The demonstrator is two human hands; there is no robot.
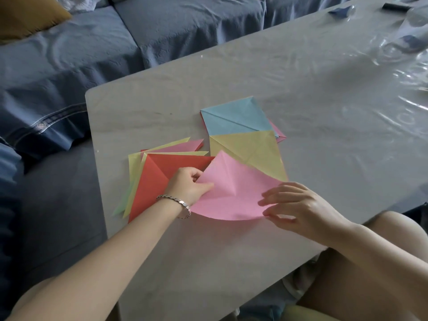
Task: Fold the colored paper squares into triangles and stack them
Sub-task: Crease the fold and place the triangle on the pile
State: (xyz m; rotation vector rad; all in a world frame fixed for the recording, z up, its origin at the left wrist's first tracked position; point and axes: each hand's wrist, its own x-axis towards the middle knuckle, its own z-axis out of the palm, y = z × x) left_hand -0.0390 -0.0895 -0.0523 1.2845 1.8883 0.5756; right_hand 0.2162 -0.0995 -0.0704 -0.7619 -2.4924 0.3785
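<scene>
— Where is the pink paper (231, 198)?
— On the near part of the counter (301, 89), in front of the person; it is bowed rather than flat, its near edge curving, with a ridge rising through its middle towards a point on the far side.
— And the hands?
— The left hand (187, 186) pinches the sheet's left edge, thumb on top and fingers curled behind; a bracelet (178, 202) sits on that wrist; the right hand (298, 205) has its fingers spread and fairly straight, the tips touching the sheet's right edge; that hand is a little blurred.
— What lies beside it?
— To the left, a fanned pile of folded triangles (134, 163); the red triangle (152, 179) is on top, with yellow, pink and green ones showing beneath; the left hand lies over its right part. Beyond the pink paper a yellow square (252, 149) lies flat with crease lines across it, its near corner covered by the pink point; a blue square (236, 119) lies just beyond, touching the yellow one, with a pink sheet (279, 133) peeking out from under its right side.
— Anything else?
— A blue sofa (162, 24) runs along the counter's far and left sides; a clear plastic sheet (405, 54) wrinkles over the counter's far right end.
</scene>
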